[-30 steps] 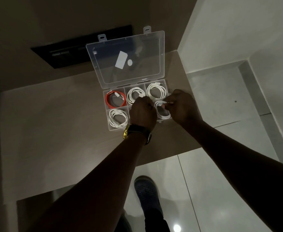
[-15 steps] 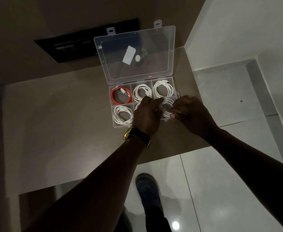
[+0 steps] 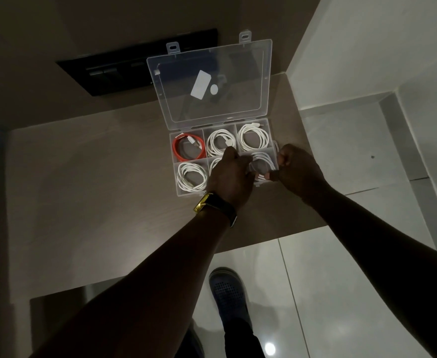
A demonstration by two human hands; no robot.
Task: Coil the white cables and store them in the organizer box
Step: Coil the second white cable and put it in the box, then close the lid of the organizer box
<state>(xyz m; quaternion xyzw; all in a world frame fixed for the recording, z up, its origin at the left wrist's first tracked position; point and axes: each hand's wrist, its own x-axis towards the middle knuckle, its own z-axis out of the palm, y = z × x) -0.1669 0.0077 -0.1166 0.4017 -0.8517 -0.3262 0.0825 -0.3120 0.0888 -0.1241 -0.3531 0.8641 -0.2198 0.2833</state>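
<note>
A clear plastic organizer box (image 3: 173, 177) with six compartments sits on the brown counter, its lid (image 3: 212, 81) standing open. An orange cable (image 3: 186, 150) fills the far left compartment. White coils lie in the far middle (image 3: 220, 143), far right (image 3: 253, 136) and near left (image 3: 191, 177) compartments. My left hand (image 3: 231, 177) covers the near middle compartment and grips one side of a white coiled cable (image 3: 262, 161) over the near right compartment. My right hand (image 3: 299, 171) pinches the coil's other side.
A black switch panel (image 3: 114, 71) is set in the wall behind the box. The counter edge (image 3: 277, 236) runs just below my wrists, with glossy white floor tiles and my dark shoe (image 3: 227, 293) beneath. A white wall rises at the right.
Both hands have stayed on the white coil at the near right compartment, shifting their grip slightly. The view has drifted, so the box sits a little more to the right.
</note>
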